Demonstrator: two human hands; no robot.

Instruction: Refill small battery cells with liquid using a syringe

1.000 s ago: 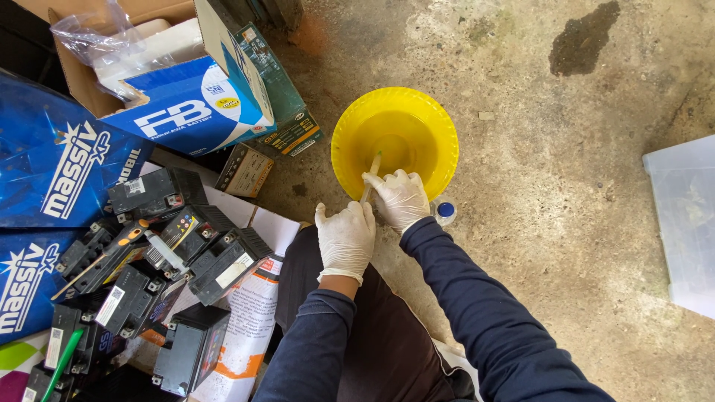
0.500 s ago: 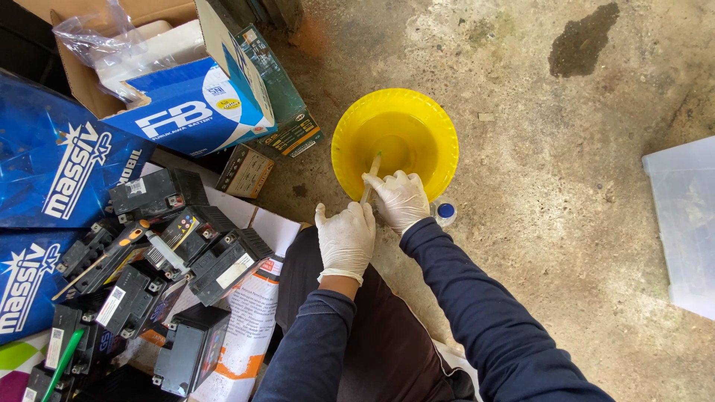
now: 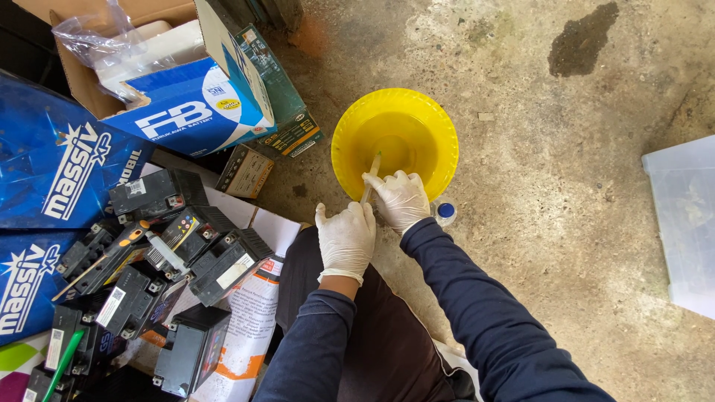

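Down on the concrete floor (image 3: 566,193), the big yellow basin (image 3: 395,141) sits at twelve o'clock from the person's lap, and both gloved hands meet right at its near rim, at about six o'clock on the bowl. Off at nine o'clock lies a heap of small black batteries (image 3: 164,246) on blue and white cardboard, with an open blue-and-white carton (image 3: 186,104) at ten o'clock and a pale plastic lid (image 3: 681,223) out at three o'clock, well apart from the action.

Now the key line: a thin pale stick (image 3: 371,175) leans over the rim, its long axis running from about seven o'clock up to one o'clock, upper end pointing into the yellow hollow, lower end vanishing between the two hands. The right hand (image 3: 401,199) is the nearer one, lying on the rim with fingers curled around the stick's lower part, clenched on it. The left hand (image 3: 345,240) sits just beside, at seven o'clock from the right, its back to the camera and fingers folded under. It touches the stick's lower end, but whether it truly grips is hidden, so I cannot tell.

Tucked just beside the right wrist, at four o'clock from the basin, stands a small white bottle with a blue cap (image 3: 445,213).
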